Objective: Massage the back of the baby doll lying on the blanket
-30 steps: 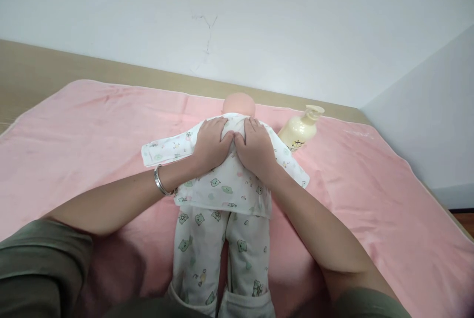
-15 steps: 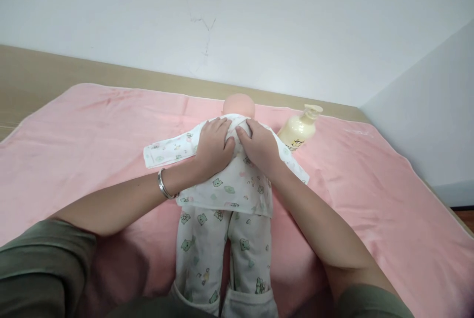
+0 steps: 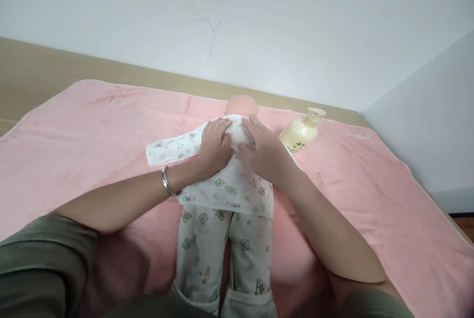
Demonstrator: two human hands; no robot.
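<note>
A baby doll (image 3: 241, 104) lies with its head toward the wall, only the bald top of the head showing. It wears a white printed top (image 3: 225, 190) and matching trousers (image 3: 207, 254). My left hand (image 3: 215, 147) rests on the upper part of the top, fingers stretched out, a silver bangle at the wrist. Over the other side of the chest is my right hand (image 3: 266, 152), slightly blurred, fingers spread and apparently just lifted off the cloth. One sleeve (image 3: 172, 151) reaches out to the left; my right arm mostly hides the other.
A cream pump bottle (image 3: 301, 133) stands tilted beside the doll's right-hand side of view. Under everything spreads a pink blanket (image 3: 370, 184) on a wooden surface (image 3: 37, 68). A white wall (image 3: 296, 36) closes off the back and the right.
My right hand has risen a little from the top and shifted right, its fingers more spread. My left hand stays on the cloth. The view has moved slightly.
</note>
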